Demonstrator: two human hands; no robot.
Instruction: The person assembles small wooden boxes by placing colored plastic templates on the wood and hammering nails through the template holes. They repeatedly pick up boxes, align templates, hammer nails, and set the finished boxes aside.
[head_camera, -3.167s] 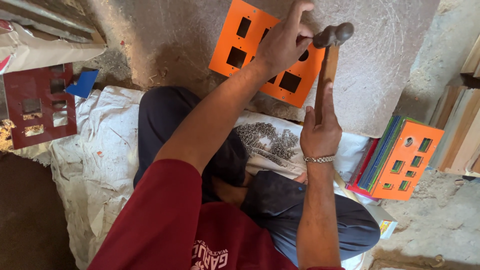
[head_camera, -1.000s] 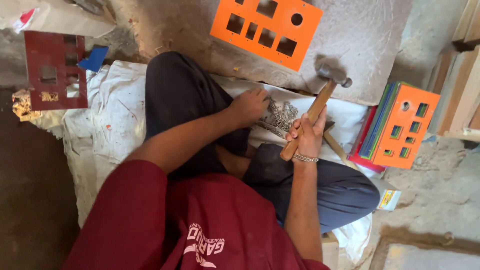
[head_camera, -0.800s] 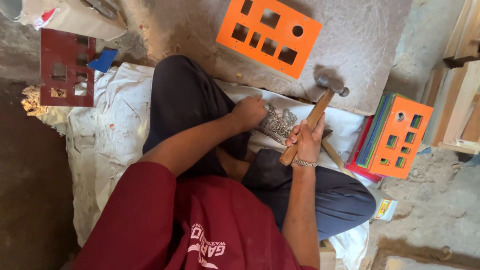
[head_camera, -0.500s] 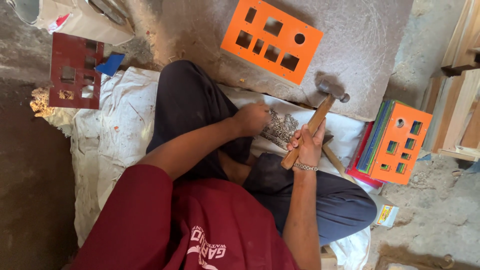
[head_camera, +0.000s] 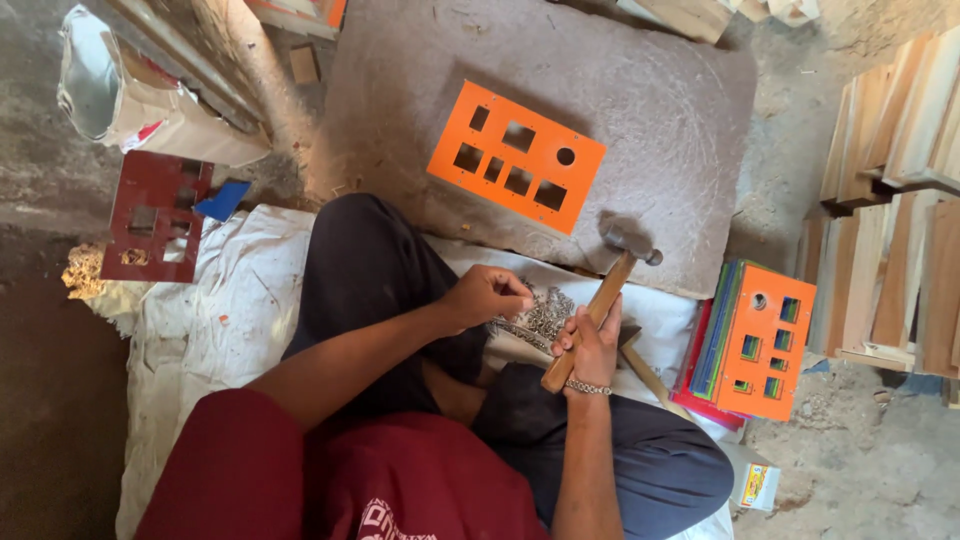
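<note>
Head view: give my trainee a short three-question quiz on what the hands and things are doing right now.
1. True or false: the right hand holds a wooden-handled hammer.
2. Where do the left hand fingers rest? A) on the orange panel B) in the pile of small nails C) on the stack of panels
3. Fill in: the orange panel lies flat on a grey ____.

Key: 1 true; 2 B; 3 slab.
</note>
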